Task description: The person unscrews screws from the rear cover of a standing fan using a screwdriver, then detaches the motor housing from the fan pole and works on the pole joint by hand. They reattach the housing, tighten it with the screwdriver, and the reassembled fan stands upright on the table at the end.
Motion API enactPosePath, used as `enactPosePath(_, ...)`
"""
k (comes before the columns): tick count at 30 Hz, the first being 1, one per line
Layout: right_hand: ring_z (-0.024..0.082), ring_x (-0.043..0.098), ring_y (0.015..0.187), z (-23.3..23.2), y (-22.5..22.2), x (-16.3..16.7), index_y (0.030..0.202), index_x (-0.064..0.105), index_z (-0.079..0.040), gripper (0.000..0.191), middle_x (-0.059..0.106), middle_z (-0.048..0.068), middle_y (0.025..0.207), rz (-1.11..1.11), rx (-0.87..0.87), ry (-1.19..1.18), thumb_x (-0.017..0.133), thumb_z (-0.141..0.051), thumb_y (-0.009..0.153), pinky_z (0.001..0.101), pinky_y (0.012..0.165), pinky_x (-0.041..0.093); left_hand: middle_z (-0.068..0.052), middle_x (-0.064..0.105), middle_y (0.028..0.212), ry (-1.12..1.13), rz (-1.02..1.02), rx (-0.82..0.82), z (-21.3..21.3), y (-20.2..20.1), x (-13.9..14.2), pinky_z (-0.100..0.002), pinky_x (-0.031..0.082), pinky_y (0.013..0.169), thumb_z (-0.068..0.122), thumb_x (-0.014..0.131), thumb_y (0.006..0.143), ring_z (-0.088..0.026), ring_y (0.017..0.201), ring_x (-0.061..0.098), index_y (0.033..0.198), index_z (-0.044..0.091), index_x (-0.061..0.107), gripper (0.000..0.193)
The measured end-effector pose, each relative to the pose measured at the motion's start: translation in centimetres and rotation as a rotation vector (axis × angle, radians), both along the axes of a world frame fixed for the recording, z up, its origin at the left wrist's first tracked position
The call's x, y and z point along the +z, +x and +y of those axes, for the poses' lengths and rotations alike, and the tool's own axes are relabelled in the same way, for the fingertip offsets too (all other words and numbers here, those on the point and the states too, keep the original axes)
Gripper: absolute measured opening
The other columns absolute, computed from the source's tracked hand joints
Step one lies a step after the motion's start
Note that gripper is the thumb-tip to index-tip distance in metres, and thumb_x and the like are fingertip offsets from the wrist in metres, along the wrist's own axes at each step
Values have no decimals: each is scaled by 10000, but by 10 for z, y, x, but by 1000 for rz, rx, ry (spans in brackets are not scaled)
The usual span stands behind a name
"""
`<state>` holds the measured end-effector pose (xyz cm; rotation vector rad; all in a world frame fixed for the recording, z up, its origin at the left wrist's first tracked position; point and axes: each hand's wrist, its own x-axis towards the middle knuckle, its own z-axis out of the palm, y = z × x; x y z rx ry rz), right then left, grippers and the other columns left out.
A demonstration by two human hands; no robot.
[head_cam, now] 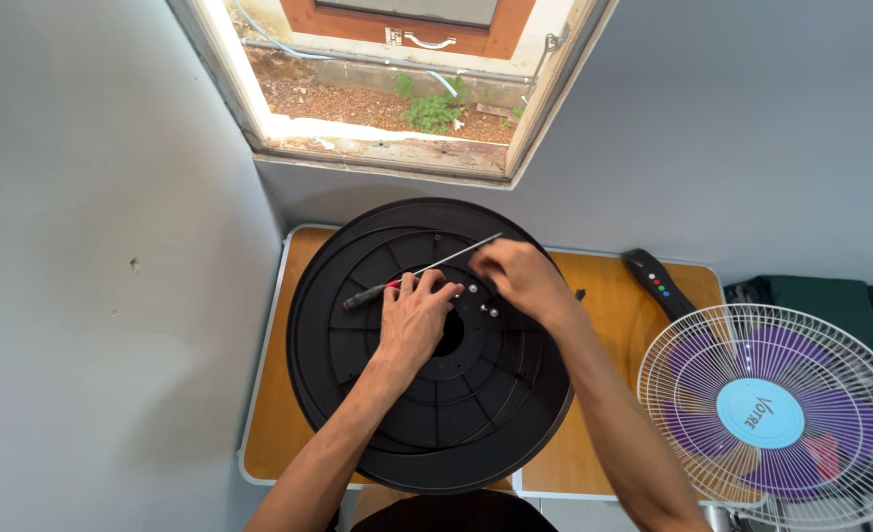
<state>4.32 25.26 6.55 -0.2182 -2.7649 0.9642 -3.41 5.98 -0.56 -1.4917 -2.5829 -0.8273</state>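
Nearest, at the right, stands a white fan [763, 414] with purple blades. A round black base [431, 345] lies upside down on the wooden surface [269, 424], covering most of it. The left hand [414, 320] rests on its ribbed middle, fingers together over a screwdriver [417, 271] with a red and black handle. Just right, the right hand [517, 278] has its fingers pinched together near small silver screws [488, 310]. A black control panel [659, 284] lies further right. Beyond, an open window [397, 84].
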Motion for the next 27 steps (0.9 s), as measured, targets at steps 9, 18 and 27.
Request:
enactPosePath(9,284,705,925,-10,36,-11,1013,769,-72,199,722,64,1019,-167,-26,102,757,-91,816,394,813,567,-30,607,1216,-50,-45,0,6,-2,5,-484,485,872,167,704,892,-298,1097,556,1229,237,716,345)
enactPosePath(18,247,724,793,-10,38,-8,923,766,-30,119,716,73,980,-163,-102,4,778,-97,825,357,724,579,-62,616,1181,-89,50,31,2,3,16,-460,506,837,188,739,852,-297,1087,584,1138,150,713,290)
enactPosePath(27,161,786,780,-4,52,-6,984,797,-37,185,807,71,876,-79,-111,-219,800,-84,804,271,708,609,-51,644,1116,-143,122,42,6,3,10,-405,492,819,213,738,878,-252,1050,605,1190,72,665,350)
